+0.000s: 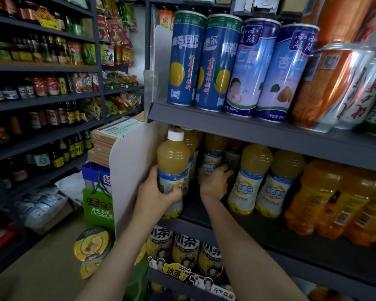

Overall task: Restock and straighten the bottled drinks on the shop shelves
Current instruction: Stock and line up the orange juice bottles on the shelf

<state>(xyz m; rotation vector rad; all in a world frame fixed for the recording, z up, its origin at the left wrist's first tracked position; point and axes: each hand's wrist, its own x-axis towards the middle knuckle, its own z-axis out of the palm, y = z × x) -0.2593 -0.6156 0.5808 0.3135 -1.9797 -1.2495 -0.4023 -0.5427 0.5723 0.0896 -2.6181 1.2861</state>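
My left hand (159, 192) grips a yellow juice bottle (173, 161) with a white cap and blue-white label, upright at the left front of the dark middle shelf (313, 242). My right hand (215, 181) reaches deeper into the shelf and its fingers curl round the label of another yellow juice bottle (213, 155) in the second row. Two more of the same bottles (248, 181) stand upright to the right at the front. Further bottles behind are partly hidden in shadow.
Orange drink bottles (334, 203) fill the shelf's right end. Tall blue cans (204, 61) line the shelf above; iced-tea bottles (185, 250) stand below. A white side panel (128, 170) bounds the shelf on the left. Boxes and bags (96, 192) crowd the aisle floor.
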